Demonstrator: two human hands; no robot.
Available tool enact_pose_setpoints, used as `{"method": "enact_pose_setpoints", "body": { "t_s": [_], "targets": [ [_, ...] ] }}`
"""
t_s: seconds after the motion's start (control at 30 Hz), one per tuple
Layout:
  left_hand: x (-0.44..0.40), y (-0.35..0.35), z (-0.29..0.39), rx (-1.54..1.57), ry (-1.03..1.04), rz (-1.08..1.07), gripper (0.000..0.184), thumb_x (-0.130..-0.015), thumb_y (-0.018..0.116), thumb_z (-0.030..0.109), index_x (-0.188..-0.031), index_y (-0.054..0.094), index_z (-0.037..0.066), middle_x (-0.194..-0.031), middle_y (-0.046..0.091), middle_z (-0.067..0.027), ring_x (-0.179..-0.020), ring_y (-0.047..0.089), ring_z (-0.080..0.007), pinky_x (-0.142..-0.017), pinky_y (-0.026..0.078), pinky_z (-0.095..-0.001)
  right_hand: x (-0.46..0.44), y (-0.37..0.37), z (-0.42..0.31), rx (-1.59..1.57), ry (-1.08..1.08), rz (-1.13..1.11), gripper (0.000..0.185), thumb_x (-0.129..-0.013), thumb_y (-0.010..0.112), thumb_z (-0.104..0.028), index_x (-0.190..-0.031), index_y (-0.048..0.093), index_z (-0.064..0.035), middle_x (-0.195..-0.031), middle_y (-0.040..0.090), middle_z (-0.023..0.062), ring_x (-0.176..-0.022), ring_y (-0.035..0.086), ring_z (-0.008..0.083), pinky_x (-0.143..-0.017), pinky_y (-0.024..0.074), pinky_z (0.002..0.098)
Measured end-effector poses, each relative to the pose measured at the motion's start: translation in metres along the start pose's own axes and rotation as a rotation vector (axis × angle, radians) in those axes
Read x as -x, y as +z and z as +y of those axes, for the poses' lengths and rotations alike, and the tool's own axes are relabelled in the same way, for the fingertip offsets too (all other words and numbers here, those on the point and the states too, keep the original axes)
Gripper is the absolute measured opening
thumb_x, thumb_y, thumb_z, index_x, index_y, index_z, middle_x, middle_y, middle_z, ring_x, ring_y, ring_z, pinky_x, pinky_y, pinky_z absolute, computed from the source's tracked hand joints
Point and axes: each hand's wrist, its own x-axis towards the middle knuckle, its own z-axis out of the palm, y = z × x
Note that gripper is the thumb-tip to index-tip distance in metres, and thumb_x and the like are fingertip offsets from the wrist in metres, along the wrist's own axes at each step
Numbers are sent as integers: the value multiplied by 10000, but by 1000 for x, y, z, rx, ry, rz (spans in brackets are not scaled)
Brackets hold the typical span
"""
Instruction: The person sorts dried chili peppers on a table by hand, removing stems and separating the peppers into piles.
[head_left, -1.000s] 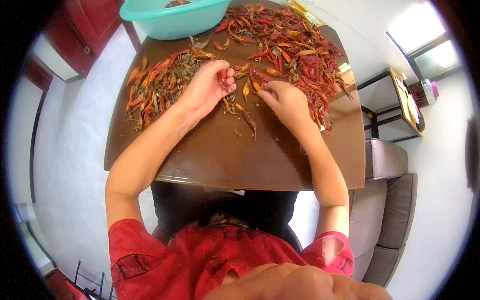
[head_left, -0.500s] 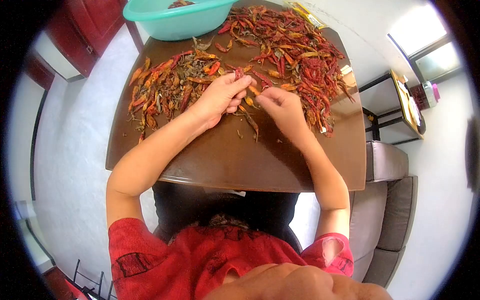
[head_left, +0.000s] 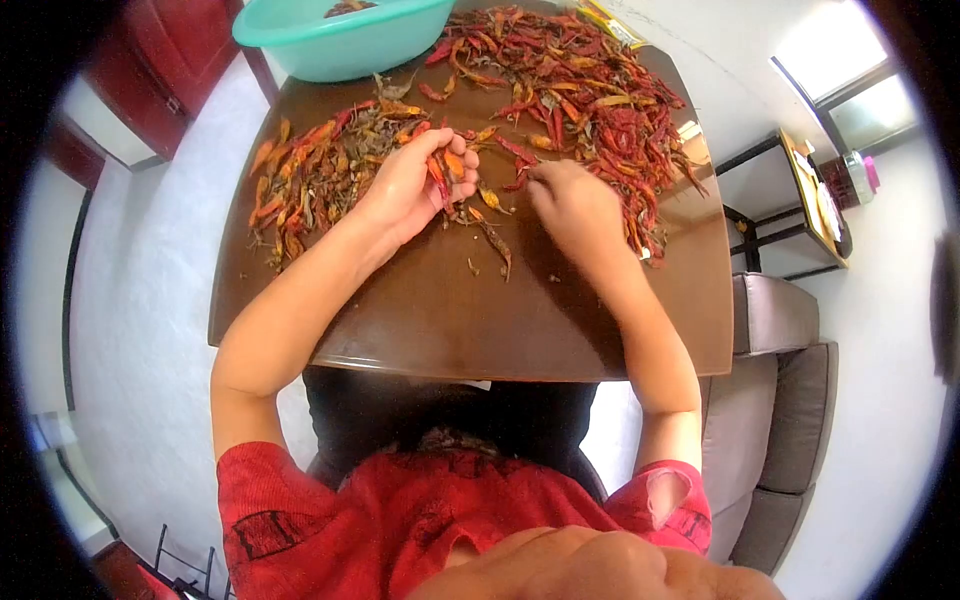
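My left hand [head_left: 418,180] is turned palm up, its fingers curled around a few dried chili peppers [head_left: 440,180], red and orange. To its right, my right hand [head_left: 575,205] points down over the table with its fingers bent together. Its fingertips pinch at a dark red dried chili [head_left: 516,182] by the edge of the right-hand pile; the palm hides part of the grip. Between the hands lie a yellowish chili [head_left: 492,200] and a dark, shrivelled one [head_left: 495,248].
A large pile of red dried chilies [head_left: 610,110] covers the table's right back. Another pile, browner and orange [head_left: 310,185], lies at left. A turquoise basin [head_left: 345,45] stands at the back left. The brown table [head_left: 450,325] has its edge near my body; a grey sofa [head_left: 775,400] is at right.
My left hand has opened from a thumb grip into a cupped palm that shows the chilies. My right hand has turned knuckles up and moved slightly away from the left.
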Motion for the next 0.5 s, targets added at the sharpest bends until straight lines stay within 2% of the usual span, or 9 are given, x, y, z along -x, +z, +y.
{"method": "enact_pose_setpoints", "body": {
  "t_s": [0.03, 0.07, 0.2, 0.3, 0.33, 0.37, 0.4, 0.47, 0.5],
  "targets": [
    [-2, -4, -1, 22, -11, -29, 207, -994, 483, 240, -923, 581, 72, -939, 652, -78, -843, 646, -202, -748, 563, -331, -2, -6, 7, 89, 76, -117, 164, -831, 634, -194, -874, 657, -37, -870, 675, 143, -797, 660, 326, -698, 539, 422],
    [-4, -6, -2, 22, -10, -31, 207, -994, 483, 240, -923, 581, 72, -939, 652, -78, -843, 646, -202, -748, 563, -331, -3, -11, 12, 177, 150, -234, 184, -835, 634, -210, -864, 658, -29, -864, 674, 149, -799, 658, 328, -704, 538, 430],
    [0, -1, -3, 24, -43, -3, 198, -991, 495, 229, -984, 599, 60, -902, 651, -70, -806, 641, -191, -718, 558, -328, -3, -7, 27, 154, 102, -197, 209, -847, 627, -223, -820, 654, -18, -878, 669, 176, -826, 648, 347, -717, 524, 451],
    [-1, -3, -2, -17, -51, -61, 197, -987, 514, 240, -1014, 597, 64, -867, 640, -39, -738, 608, -145, -633, 513, -282, -6, -12, 26, -87, 119, -104, 232, -875, 623, -217, -798, 649, 1, -795, 673, 107, -765, 655, 286, -681, 513, 388],
    [1, -1, 0, -57, -65, -103, 199, -985, 523, 247, -1025, 595, 67, -849, 631, -22, -698, 583, -119, -583, 478, -257, -8, -13, 26, -445, 227, -117, 218, -894, 620, -213, -820, 653, -11, -761, 639, 45, -712, 614, 209, -640, 477, 328],
    [2, 4, -3, -74, -70, -64, 215, -987, 535, 255, -1048, 595, 58, -754, 546, 35, -611, 476, -68, -499, 363, -212, -9, -14, 25, -805, 336, -129, 204, -912, 617, -209, -841, 657, -22, -727, 605, -18, -659, 573, 131, -599, 441, 268],
    [3, 5, -2, -75, -69, -62, 215, -987, 535, 255, -1048, 595, 58, -754, 546, 35, -611, 476, -68, -499, 363, -212, -11, -19, 21, -807, 335, -130, 204, -912, 617, -209, -841, 657, -22, -727, 605, -18, -659, 573, 131, -599, 441, 268],
    [5, 5, -2, -135, -73, -223, 232, -992, 536, 245, -1075, 599, 38, -689, 441, 62, -578, 398, -48, -472, 309, -193, -11, -32, 11, -1231, 649, -317, 157, -930, 624, -211, -908, 668, -62, -724, 514, -94, -637, 435, 20, -560, 331, 179],
    [8, 10, -2, -163, -71, -223, 263, -991, 546, 245, -1127, 590, 24, -675, 378, 77, -566, 351, -32, -464, 273, -181, -9, -30, 10, -1233, 649, -320, 157, -930, 624, -211, -908, 668, -62, -724, 514, -94, -637, 435, 20, -560, 331, 179]
  ]
}}
